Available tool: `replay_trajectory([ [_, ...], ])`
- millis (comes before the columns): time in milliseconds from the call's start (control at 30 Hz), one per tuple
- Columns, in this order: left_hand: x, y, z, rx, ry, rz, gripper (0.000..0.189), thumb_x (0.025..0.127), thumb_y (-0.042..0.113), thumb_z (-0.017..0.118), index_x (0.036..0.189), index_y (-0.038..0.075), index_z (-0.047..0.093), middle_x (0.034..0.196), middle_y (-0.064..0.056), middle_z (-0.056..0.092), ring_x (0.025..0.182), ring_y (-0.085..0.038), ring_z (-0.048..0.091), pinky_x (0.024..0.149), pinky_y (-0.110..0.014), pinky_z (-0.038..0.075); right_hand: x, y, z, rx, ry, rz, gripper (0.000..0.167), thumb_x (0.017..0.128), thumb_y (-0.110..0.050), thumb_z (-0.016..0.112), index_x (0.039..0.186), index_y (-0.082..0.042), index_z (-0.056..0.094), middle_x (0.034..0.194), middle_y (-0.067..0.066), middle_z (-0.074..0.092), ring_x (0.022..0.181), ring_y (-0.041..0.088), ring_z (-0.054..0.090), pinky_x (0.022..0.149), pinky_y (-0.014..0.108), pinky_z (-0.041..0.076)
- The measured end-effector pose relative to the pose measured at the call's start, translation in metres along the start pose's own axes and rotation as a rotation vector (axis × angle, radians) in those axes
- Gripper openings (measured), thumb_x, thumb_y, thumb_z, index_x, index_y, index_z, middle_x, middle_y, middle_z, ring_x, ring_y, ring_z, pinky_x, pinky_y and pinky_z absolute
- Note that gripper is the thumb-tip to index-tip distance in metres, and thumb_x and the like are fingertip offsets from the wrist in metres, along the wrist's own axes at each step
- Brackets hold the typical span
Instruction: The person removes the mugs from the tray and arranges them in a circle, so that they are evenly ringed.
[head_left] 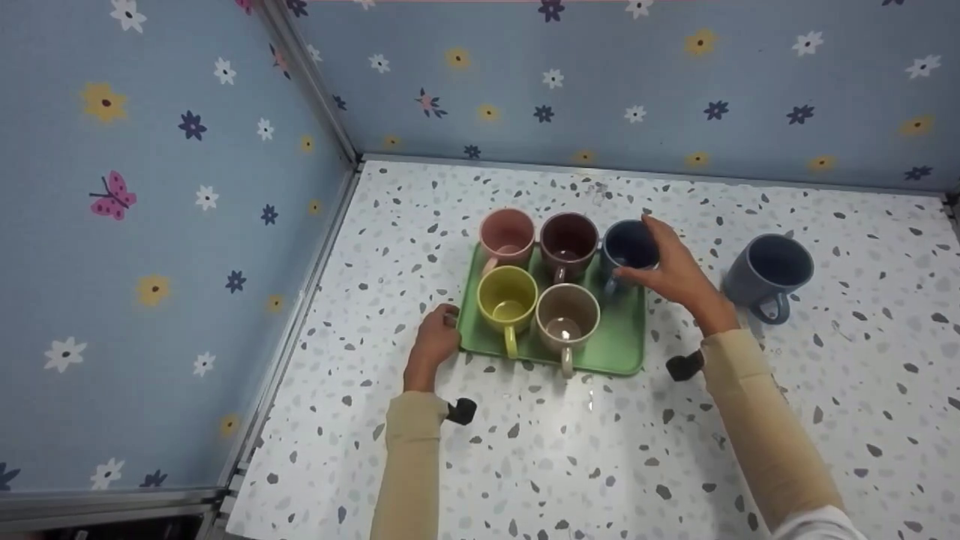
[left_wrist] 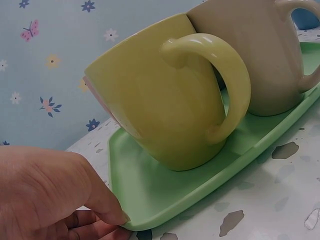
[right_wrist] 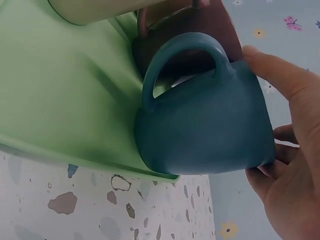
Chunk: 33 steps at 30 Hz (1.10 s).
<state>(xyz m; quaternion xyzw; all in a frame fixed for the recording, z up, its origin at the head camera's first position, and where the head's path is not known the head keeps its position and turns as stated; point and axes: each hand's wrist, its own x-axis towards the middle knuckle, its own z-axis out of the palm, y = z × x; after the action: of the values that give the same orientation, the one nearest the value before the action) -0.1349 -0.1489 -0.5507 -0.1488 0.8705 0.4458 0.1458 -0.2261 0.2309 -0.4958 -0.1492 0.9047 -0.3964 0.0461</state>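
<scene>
My right hand (head_left: 673,271) grips a dark blue mug (right_wrist: 205,125) near its rim, thumb on one side and fingers on the other. That mug stands at the back right corner of a green tray (head_left: 616,345). At the tray's front left corner, my left hand (left_wrist: 55,192) pinches the edge, thumb on the rim and fingers curled below. Also on the tray are a pink mug (head_left: 508,232) and a maroon mug (head_left: 568,247) at the back, with a yellow mug (left_wrist: 155,90) and a beige mug (head_left: 568,319) in front.
A grey-blue mug (head_left: 766,274) stands upright on the speckled white table (head_left: 555,457), to the right of the tray and beyond my right wrist. Flower-patterned blue panels (head_left: 600,82) border the table at the back and left.
</scene>
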Motion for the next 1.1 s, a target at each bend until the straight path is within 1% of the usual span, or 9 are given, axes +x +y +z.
replay_trajectory([
  [167, 0.001, 0.000, 0.000, 0.006, 0.006, -0.004, 0.049, 0.079, -0.003, 0.041, 0.125, 0.004, 0.055, 0.113, -0.016, 0.061, 0.107, -0.029, 0.056, 0.094, -0.041, 0.044, 0.002, -0.001, 0.002, -0.011, 0.032, -0.001, 0.103, 0.073, -0.037, 0.082, 0.150, -0.001, 0.023, 0.154, 0.025, 0.024, 0.141, 0.041, 0.024, 0.114, 0.055, 0.020],
  [367, 0.003, -0.001, -0.001, 0.005, 0.003, -0.004, 0.047, 0.082, 0.000, 0.041, 0.126, 0.004, 0.055, 0.115, -0.016, 0.060, 0.108, -0.029, 0.055, 0.096, -0.041, 0.043, 0.003, 0.001, 0.004, -0.017, 0.069, -0.012, 0.102, 0.071, -0.037, 0.083, 0.149, -0.001, 0.027, 0.152, 0.025, 0.029, 0.140, 0.042, 0.027, 0.113, 0.055, 0.022],
  [500, 0.003, -0.002, 0.000, 0.001, -0.006, -0.009, 0.049, 0.079, 0.000, 0.042, 0.127, 0.005, 0.055, 0.116, -0.016, 0.061, 0.109, -0.029, 0.056, 0.096, -0.041, 0.044, 0.002, 0.002, 0.005, -0.030, 0.097, -0.022, 0.100, 0.072, -0.038, 0.082, 0.148, 0.000, 0.030, 0.151, 0.025, 0.031, 0.139, 0.042, 0.029, 0.113, 0.055, 0.023],
  [633, 0.004, -0.003, 0.001, -0.005, -0.009, 0.004, 0.052, 0.077, -0.002, 0.041, 0.127, 0.004, 0.054, 0.114, -0.016, 0.061, 0.108, -0.028, 0.056, 0.095, -0.040, 0.044, 0.000, 0.003, 0.007, -0.044, 0.122, -0.030, 0.099, 0.071, -0.040, 0.082, 0.147, -0.001, 0.032, 0.151, 0.024, 0.032, 0.138, 0.042, 0.031, 0.113, 0.055, 0.024],
  [833, 0.004, -0.005, 0.000, -0.015, -0.028, -0.006, 0.051, 0.078, -0.002, 0.040, 0.127, 0.005, 0.054, 0.115, -0.015, 0.061, 0.108, -0.027, 0.056, 0.093, -0.040, 0.045, -0.004, 0.003, 0.008, -0.056, 0.137, -0.051, 0.097, 0.070, -0.042, 0.082, 0.145, 0.000, 0.036, 0.149, 0.024, 0.035, 0.137, 0.042, 0.033, 0.112, 0.054, 0.026],
  [1100, 0.004, -0.003, -0.001, -0.016, -0.029, -0.013, 0.050, 0.078, -0.002, 0.042, 0.127, 0.004, 0.054, 0.115, -0.016, 0.061, 0.108, -0.028, 0.056, 0.093, -0.040, 0.045, -0.009, -0.001, 0.000, -0.027, 0.148, -0.059, 0.095, 0.069, -0.040, 0.083, 0.143, 0.000, 0.040, 0.148, 0.022, 0.038, 0.138, 0.039, 0.033, 0.113, 0.052, 0.026],
])
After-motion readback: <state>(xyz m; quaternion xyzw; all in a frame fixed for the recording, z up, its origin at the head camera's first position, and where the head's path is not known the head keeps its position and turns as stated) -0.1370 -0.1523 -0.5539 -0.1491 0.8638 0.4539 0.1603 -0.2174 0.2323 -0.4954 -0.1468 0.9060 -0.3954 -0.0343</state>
